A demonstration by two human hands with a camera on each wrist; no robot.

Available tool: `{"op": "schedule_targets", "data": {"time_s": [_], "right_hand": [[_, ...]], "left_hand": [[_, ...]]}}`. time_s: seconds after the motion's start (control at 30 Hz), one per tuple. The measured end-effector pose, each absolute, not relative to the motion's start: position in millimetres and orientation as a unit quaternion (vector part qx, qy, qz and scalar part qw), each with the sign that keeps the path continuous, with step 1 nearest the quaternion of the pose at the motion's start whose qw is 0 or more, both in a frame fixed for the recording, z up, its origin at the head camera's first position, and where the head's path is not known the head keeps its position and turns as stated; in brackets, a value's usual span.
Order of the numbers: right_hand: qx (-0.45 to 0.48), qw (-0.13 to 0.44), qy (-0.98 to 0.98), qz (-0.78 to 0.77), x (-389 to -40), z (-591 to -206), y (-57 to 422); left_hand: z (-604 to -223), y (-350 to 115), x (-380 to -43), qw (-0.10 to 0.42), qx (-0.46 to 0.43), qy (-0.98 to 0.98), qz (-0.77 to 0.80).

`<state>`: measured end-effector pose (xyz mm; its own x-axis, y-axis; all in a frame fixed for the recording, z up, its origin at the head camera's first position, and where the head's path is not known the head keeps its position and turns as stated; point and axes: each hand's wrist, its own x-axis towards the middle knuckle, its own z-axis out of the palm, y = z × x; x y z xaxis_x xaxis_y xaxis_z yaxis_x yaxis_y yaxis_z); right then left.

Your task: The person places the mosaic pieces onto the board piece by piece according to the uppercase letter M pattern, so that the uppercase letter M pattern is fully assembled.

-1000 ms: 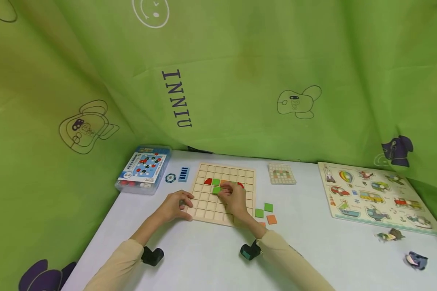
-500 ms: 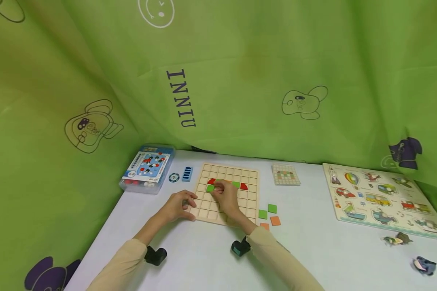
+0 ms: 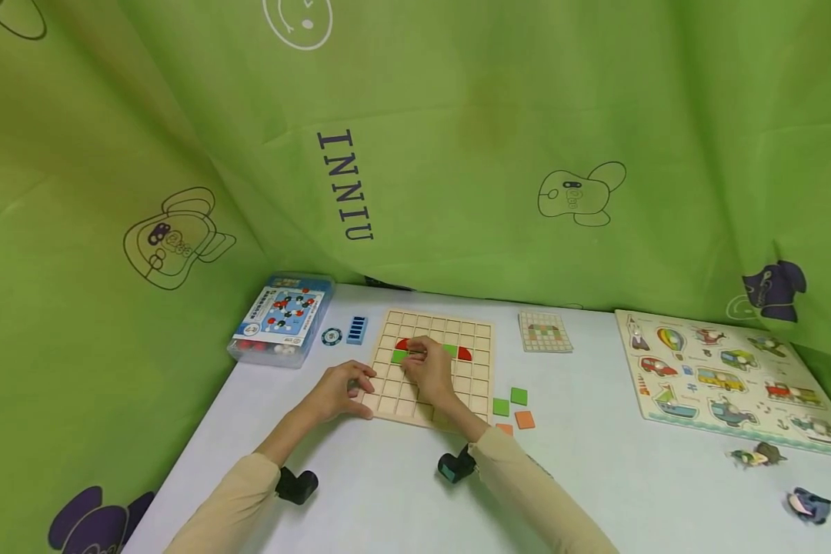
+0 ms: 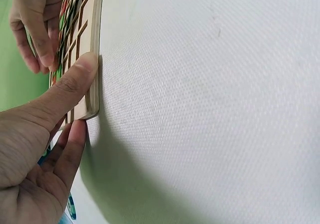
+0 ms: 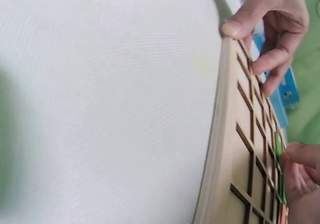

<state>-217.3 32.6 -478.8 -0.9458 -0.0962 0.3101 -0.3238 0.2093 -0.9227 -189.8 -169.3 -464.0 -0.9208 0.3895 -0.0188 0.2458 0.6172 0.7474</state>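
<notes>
A square wooden grid board [image 3: 415,400] lies on the table. My left hand [image 3: 339,392] grips its near left corner; in the left wrist view the thumb [image 4: 80,76] lies over the front rim. My right hand [image 3: 429,373] bends over the upper left cells, thumb and fingertips pinching a green square tile [image 3: 398,356] just below the left red quarter-round piece [image 3: 402,343]. Another red quarter-round piece [image 3: 465,353] sits at the right end of the upper row. The right hand hides part of the row between them. In the right wrist view the green tile [image 5: 278,145] shows right at the fingertips.
Green [image 3: 518,396] and orange loose tiles [image 3: 525,419] lie right of the board. Behind them is a pattern card [image 3: 545,332]. A boxed set [image 3: 280,319], a round token [image 3: 332,337] and a blue piece [image 3: 357,329] stand left. A picture puzzle [image 3: 727,377] lies far right.
My right hand has moved left across the board, and the green tile has shifted one cell left, to below the red piece. My left hand stays at the corner. The head view has turned slightly.
</notes>
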Motion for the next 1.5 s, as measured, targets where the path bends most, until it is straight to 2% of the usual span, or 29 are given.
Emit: {"op": "schedule_targets", "data": {"time_s": [0.2, 0.47, 0.67, 1.03, 1.23, 1.5], "right_hand": [[0.110, 0.074, -0.775, 0.618, -215, -470, 55], [0.081, -0.035, -0.788, 0.609, -207, -448, 129], [0.096, -0.077, -0.742, 0.659, -193, -444, 184], [0.189, -0.065, -0.799, 0.567, -158, -465, 254], [0.231, -0.063, -0.807, 0.540, -145, -481, 261], [0.196, -0.049, -0.825, 0.528, -137, -488, 254]], "left_hand": [[-463, -168, -189, 0.088, 0.168, 0.896, 0.401], [-463, -167, -188, 0.090, 0.164, 0.897, 0.401], [-465, -169, -187, 0.093, 0.159, 0.896, 0.405], [-462, -169, -188, 0.091, 0.167, 0.892, 0.410], [-463, -170, -188, 0.088, 0.174, 0.889, 0.415], [-462, -168, -188, 0.092, 0.171, 0.887, 0.419]]}}
